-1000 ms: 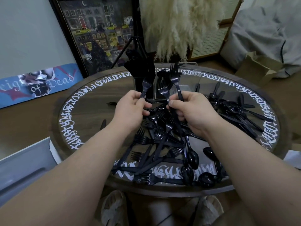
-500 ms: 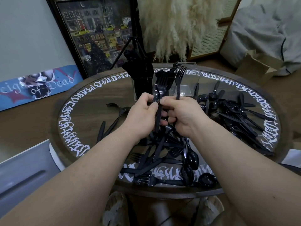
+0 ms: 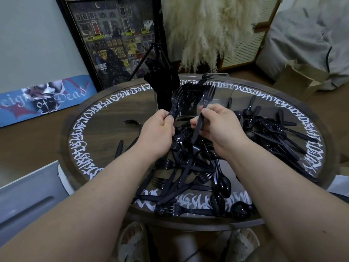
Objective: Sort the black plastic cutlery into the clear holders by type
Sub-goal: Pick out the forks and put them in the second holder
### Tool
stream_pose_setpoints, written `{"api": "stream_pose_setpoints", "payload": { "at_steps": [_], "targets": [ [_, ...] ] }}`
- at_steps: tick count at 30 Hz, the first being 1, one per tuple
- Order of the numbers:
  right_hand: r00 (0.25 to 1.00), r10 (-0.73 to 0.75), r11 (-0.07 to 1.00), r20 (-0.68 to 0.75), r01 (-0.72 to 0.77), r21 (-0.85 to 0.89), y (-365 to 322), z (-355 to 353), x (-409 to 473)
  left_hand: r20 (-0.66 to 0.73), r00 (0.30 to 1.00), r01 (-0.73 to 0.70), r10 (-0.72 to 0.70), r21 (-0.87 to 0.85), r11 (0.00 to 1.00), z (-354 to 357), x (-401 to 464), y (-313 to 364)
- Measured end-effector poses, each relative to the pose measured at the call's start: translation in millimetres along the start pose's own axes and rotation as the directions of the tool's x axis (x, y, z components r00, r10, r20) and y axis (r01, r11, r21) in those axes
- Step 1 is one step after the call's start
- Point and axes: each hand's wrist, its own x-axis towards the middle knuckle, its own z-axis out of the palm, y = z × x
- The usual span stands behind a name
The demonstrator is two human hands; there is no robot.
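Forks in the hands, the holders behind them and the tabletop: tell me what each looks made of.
Forks: black plastic, glossy; thin moulded handles catch small highlights. The left hand grips a bunch, the right hand pinches one fork. Holders: clear rigid plastic or acrylic, probably; the table shows through their walls. Tabletop: dark wood grain, seemingly under glass, with white lettering around the edge.

dim soft indoor light, faint glass glare, wide-angle edge bending, slight blur

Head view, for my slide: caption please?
Left hand holds bunched forks; right hand pinches one fork above the pile.
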Motion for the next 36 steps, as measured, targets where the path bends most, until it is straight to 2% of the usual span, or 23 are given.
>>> {"api": "stream_pose_setpoints", "payload": {
  "at_steps": [2, 4, 7, 12, 16, 18, 20, 22, 27, 31, 33, 36],
  "targets": [
    [0.999, 0.035, 0.999, 0.041, -0.036, 0.012, -1.1, -0.1, -0.9, -0.011, 1.000, 0.010, -0.010, -0.014, 1.000, 1.0, -1.0, 0.1],
    [0.992, 0.078, 0.991, 0.099, -0.087, 0.097, -1.4, 2.4, -2.5, -0.017, 1.000, 0.017, -0.018, -0.060, 0.998, 2.4, -2.4, -0.3],
    [0.983, 0.091, 0.979, 0.156, -0.117, 0.167, 1.1, 7.3, -3.4, -0.004, 1.000, -0.001, 0.001, -0.033, 0.999, 3.4, -4.2, 1.0],
    [0.989, 0.033, 0.999, 0.141, -0.028, -0.038, 6.9, 10.3, -0.3, 0.029, 1.000, 0.004, -0.002, -0.048, 0.999, 4.7, -5.6, 5.6],
    [0.995, 0.008, 0.995, 0.103, 0.003, -0.104, 6.5, 8.4, 0.4, 0.030, 0.999, -0.036, 0.038, -0.049, 0.998, 4.9, -3.4, 3.9],
    [1.000, -0.004, 1.000, 0.025, 0.004, -0.023, 3.9, 5.6, 2.8, 0.033, 0.998, -0.043, 0.044, -0.035, 0.998, 4.5, -3.0, 3.7],
    [0.998, -0.041, 0.990, -0.048, 0.047, 0.130, -1.1, 0.2, 5.7, 0.067, 0.997, -0.044, 0.047, -0.036, 0.998, 4.0, -3.4, 2.9],
    [0.992, -0.095, 0.978, -0.081, 0.108, 0.180, -3.8, -4.4, 7.7, 0.101, 0.994, -0.042, 0.045, -0.034, 0.999, 2.9, -3.5, 1.3],
    [0.983, -0.165, 0.981, -0.084, 0.172, 0.091, -2.5, -7.8, 6.4, 0.139, 0.989, -0.066, 0.058, 0.051, 0.997, 0.2, -4.7, 1.6],
    [0.958, -0.239, 0.971, -0.158, 0.238, -0.030, -2.3, -5.7, 7.8, 0.210, 0.975, -0.106, 0.077, 0.134, 0.985, 0.0, -7.2, 4.9],
    [0.936, -0.308, 0.946, -0.169, 0.283, -0.157, -1.0, -7.3, 8.9, 0.264, 0.961, -0.134, 0.083, 0.184, 0.974, 0.4, -7.0, 6.3],
    [0.892, -0.450, 0.811, -0.034, 0.392, -0.434, 2.1, -9.2, 7.1, 0.304, 0.949, -0.152, 0.079, 0.225, 0.962, -1.0, -6.7, 7.4]
  ]
}}
